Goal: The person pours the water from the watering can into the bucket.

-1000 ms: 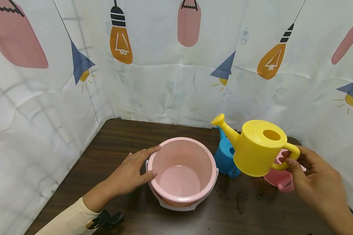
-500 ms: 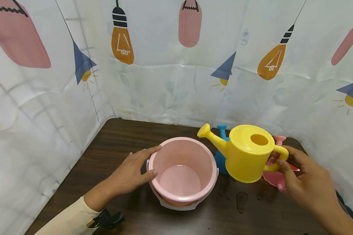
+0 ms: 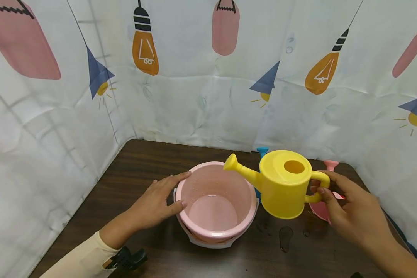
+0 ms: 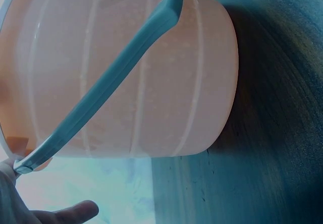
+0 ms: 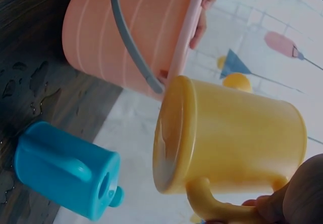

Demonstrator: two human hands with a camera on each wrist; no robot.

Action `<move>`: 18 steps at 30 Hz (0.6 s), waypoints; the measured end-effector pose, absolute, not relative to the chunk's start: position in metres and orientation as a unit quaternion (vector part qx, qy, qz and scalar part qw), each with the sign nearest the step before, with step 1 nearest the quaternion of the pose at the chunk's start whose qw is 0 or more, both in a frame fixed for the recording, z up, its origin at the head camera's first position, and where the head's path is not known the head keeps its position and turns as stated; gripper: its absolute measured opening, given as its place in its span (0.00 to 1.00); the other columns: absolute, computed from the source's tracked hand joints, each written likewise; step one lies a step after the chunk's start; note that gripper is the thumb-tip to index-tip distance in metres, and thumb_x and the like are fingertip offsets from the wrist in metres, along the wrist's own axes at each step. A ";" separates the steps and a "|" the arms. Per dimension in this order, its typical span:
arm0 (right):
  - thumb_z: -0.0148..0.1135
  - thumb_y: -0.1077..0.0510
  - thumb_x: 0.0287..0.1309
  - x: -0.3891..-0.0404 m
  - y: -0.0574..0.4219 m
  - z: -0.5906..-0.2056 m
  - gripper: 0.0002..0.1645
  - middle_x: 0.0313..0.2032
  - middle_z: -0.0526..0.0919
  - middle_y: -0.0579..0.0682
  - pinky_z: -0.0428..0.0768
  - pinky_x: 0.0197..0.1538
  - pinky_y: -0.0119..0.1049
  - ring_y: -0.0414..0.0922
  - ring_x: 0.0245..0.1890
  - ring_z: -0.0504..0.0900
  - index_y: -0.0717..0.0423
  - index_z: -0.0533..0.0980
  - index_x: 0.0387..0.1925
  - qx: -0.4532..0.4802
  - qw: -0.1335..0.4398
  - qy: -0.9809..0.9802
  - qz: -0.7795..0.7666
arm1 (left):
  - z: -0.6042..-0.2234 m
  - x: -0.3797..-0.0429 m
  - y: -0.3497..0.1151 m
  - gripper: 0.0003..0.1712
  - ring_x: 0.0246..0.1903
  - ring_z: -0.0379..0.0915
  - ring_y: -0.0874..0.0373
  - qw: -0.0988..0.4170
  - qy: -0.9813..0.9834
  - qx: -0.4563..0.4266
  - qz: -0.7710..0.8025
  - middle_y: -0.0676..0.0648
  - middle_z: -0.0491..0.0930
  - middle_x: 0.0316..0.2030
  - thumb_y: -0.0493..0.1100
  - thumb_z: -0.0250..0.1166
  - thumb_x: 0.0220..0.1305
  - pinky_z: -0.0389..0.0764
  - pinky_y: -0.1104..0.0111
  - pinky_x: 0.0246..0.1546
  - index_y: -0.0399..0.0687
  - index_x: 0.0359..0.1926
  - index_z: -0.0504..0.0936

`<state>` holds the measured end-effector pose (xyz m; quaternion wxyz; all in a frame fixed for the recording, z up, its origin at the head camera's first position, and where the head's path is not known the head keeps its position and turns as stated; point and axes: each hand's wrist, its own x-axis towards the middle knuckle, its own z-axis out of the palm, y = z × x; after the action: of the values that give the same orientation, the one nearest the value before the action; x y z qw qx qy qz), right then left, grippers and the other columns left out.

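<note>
A pale pink bucket (image 3: 217,234) stands upright on the table, its grey-white handle (image 4: 116,82) hanging down along the side. On its left rim rests my left hand (image 3: 153,204), fingers stretched out and thumb apart. My right hand (image 3: 354,208) grips the loop handle of a yellow watering can (image 3: 283,197), raised to the right of the bucket. The can's spout head (image 3: 232,162) overlaps the bucket's back right rim in the head view. Behind the yellow can a blue watering can (image 5: 60,168) is partly hidden. A pink watering can (image 3: 319,211) shows partly behind my right hand.
Dark wood-patterned table (image 3: 153,158) carries the things. Water puddles (image 3: 285,238) lie right of the bucket. A white printed cloth (image 3: 194,112) hangs behind and to the left. A black strapped device (image 3: 128,258) sits at my left wrist.
My right hand has carried the yellow watering can leftward and slightly lower, bringing its spout to the bucket's rim. The left hand and bucket have stayed in place.
</note>
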<state>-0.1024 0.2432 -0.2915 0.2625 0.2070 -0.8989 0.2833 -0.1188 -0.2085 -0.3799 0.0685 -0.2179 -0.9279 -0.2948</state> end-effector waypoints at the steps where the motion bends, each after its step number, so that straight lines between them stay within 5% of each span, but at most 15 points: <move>1: 0.70 0.77 0.51 -0.103 0.242 -0.291 0.29 0.39 0.88 0.52 0.71 0.43 0.11 0.15 0.44 0.74 0.58 0.80 0.56 0.211 0.261 -0.898 0.284 | -0.380 -0.119 -0.209 0.42 0.70 0.64 0.45 0.069 -0.928 -0.218 -0.294 0.49 0.69 0.71 0.58 0.65 0.66 0.52 0.24 0.61 0.71 0.78 0.60; 18: 0.73 0.78 0.47 -0.110 0.230 -0.279 0.31 0.41 0.86 0.44 0.74 0.45 0.13 0.21 0.43 0.78 0.56 0.81 0.54 0.265 0.259 -0.893 0.256 | -0.380 -0.119 -0.208 0.41 0.70 0.63 0.45 0.058 -0.930 -0.208 -0.296 0.50 0.68 0.71 0.60 0.64 0.67 0.50 0.24 0.62 0.72 0.78 0.59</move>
<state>-0.1098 0.2303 -0.2791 0.2586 0.2654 -0.8928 0.2559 -0.1187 -0.2079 -0.3796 0.0580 -0.2081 -0.9304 -0.2961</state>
